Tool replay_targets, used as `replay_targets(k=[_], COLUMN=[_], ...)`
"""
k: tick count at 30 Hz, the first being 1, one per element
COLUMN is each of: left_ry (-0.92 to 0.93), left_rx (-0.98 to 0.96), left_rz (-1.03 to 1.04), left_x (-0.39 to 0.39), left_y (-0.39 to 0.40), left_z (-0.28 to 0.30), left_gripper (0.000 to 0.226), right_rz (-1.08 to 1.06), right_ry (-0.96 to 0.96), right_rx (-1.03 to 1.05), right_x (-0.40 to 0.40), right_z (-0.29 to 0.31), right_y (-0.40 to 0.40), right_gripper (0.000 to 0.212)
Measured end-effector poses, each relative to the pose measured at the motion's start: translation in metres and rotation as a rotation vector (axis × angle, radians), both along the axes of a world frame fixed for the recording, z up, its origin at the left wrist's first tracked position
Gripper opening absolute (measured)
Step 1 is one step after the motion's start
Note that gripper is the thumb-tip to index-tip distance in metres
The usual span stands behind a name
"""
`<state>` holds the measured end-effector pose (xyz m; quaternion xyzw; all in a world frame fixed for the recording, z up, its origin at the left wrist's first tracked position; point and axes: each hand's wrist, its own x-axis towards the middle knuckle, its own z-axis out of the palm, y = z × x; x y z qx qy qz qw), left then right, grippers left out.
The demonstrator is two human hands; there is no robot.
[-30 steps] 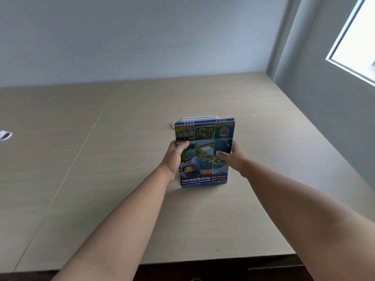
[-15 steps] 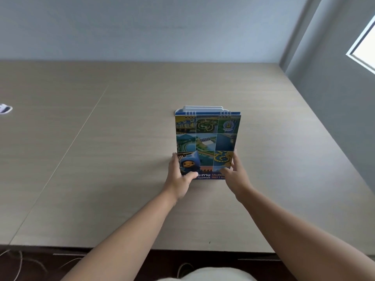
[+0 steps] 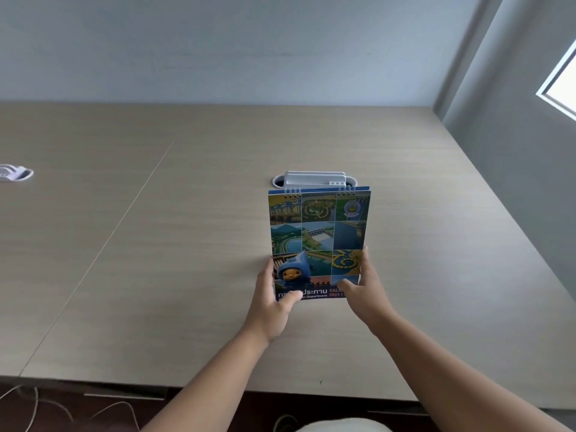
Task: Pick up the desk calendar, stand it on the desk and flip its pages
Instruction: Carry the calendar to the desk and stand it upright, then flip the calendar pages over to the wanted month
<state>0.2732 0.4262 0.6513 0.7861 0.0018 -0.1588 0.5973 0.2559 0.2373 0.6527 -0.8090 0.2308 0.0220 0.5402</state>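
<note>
The wide pale wood-grain desk (image 3: 156,244) fills most of the view, running back to a grey-blue wall (image 3: 218,42); a thin seam (image 3: 124,219) crosses the desk surface diagonally, well to the left of the desk calendar.

The desk calendar (image 3: 318,232) stands near the middle of the desk with its cover facing the camera and its wire binding along the top edge. The cover carries a grid of coloured landscape photos, a blue hooded cartoon figure at lower left and a band of printed text along the bottom. Whether its bottom edge touches the desk I cannot tell, since the hands cover the lower corners.

The left hand (image 3: 274,300) holds the calendar's lower left corner: the grip pinches the cover, thumb pressed on the front over the text band, fingers wrapped up the left edge and behind. The right hand (image 3: 364,291) holds the lower right corner in the same way, thumb on the front, fingers running up the right edge, the grip pinching the calendar.

Just behind the calendar's top edge, a white oval cable port (image 3: 311,179) is set into the desk. Far to the left of the calendar, at the frame's edge, lies a small white object (image 3: 14,173), too cropped to identify. Below the desk's front edge, left of the calendar, thin white cables (image 3: 37,410) trail on the dark floor.
</note>
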Motion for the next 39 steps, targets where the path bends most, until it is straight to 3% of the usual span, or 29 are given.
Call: replay_targets(k=[7,12,16,20,22,26,28,30,32,34,37,39], left_ry=[0.026,0.083,0.110,0.056,0.054,0.062,0.051,0.051,0.080,0.094,0.033,-0.025], left_rx=[-0.009,-0.065,-0.038,0.046,0.052,-0.015,-0.078,-0.204,-0.377,-0.508,-0.628,-0.742], left_rz=[0.033,0.063,0.108,0.123,0.077,0.055,0.080,0.081,0.089,0.104,0.107,0.094], left_x=[-0.005,0.001,0.000,0.000,0.002,0.001,0.004,0.009,0.016,0.026,0.043,0.056], left_y=[-0.002,0.003,0.004,0.003,0.001,0.002,0.007,0.012,0.016,0.018,0.019,0.022], left_z=[0.008,0.013,0.016,0.022,0.027,0.042,0.054,0.071,0.094,0.117,0.152,0.170], left_gripper=[0.075,0.078,0.052,0.024,0.022,0.012,0.010,0.016,0.031,0.044,0.015,0.030], right_rz=[-0.007,-0.057,-0.078,-0.111,-0.130,-0.136,-0.118,-0.069,0.036,0.147,0.250,0.250], right_ry=[0.023,-0.018,-0.003,-0.014,-0.010,0.004,0.006,-0.032,-0.087,-0.154,-0.333,-0.370], right_rx=[-0.042,0.023,0.098,0.135,0.103,0.283,0.291,0.428,0.613,0.667,0.744,0.841], right_x=[-0.002,-0.003,-0.006,-0.004,-0.003,-0.003,-0.007,-0.014,-0.021,-0.021,-0.003,0.017], right_z=[-0.002,0.009,0.019,0.024,0.028,0.044,0.056,0.076,0.102,0.130,0.166,0.188], right_y=[0.000,0.002,-0.001,-0.006,-0.011,-0.029,-0.043,-0.055,-0.059,-0.059,-0.057,-0.055], right_gripper=[0.090,0.056,0.045,0.043,0.047,0.058,0.049,0.043,0.043,0.043,0.032,0.029])
